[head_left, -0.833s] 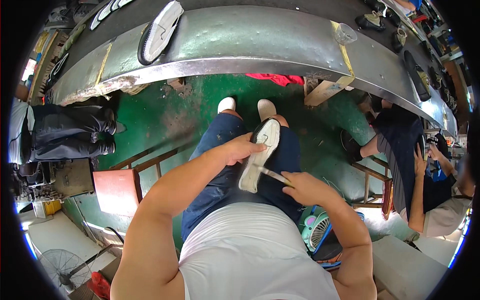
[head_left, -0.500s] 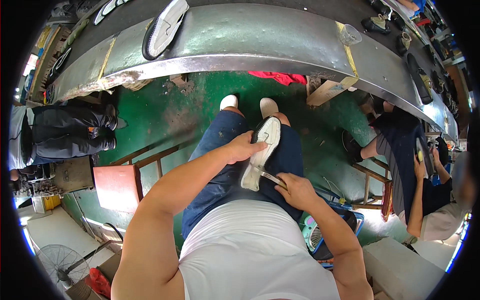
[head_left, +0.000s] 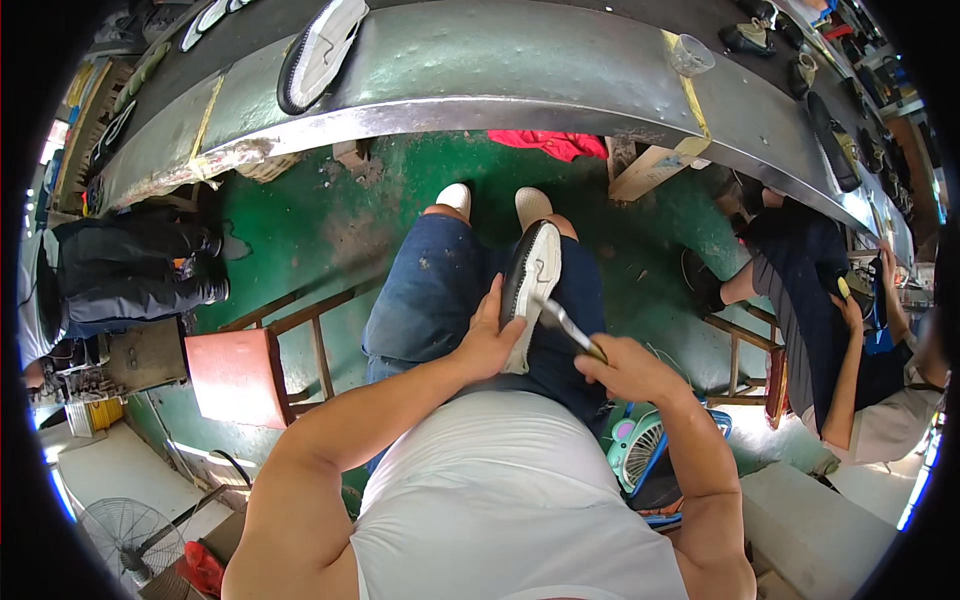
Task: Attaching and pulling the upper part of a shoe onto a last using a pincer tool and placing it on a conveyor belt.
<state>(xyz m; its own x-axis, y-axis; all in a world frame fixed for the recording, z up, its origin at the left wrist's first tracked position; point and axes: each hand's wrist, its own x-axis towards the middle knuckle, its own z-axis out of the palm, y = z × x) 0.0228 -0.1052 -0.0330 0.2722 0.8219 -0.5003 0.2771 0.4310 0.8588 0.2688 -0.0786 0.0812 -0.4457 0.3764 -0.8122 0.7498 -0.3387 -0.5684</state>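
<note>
On my lap lies a shoe (head_left: 545,248), pale underside up, with a dark stitched-looking edge and a thin curved line across its middle. My left hand (head_left: 490,335) grips its near part, fingers along the left side and thumb across toward the sole. My right hand (head_left: 632,368) is closed around a hammer-like metal tool (head_left: 572,328). The tool's head is blurred and lies over the right side of the shoe; I cannot tell whether it touches. A similar shoe (head_left: 322,58) rests on the metal-edged bench ahead.
The bench (head_left: 480,75) curves across the front, holding a clear plastic cup (head_left: 692,56) and several dark shoes (head_left: 748,38). A red-topped stool (head_left: 235,378) stands left. A green fan (head_left: 635,448) sits by my right arm. One person (head_left: 860,370) sits right; another (head_left: 130,262) stands left.
My left hand has slid down and left along the shoe, its fingers now on the side. My right hand and the tool have moved right, and the shoe is tilted differently.
</note>
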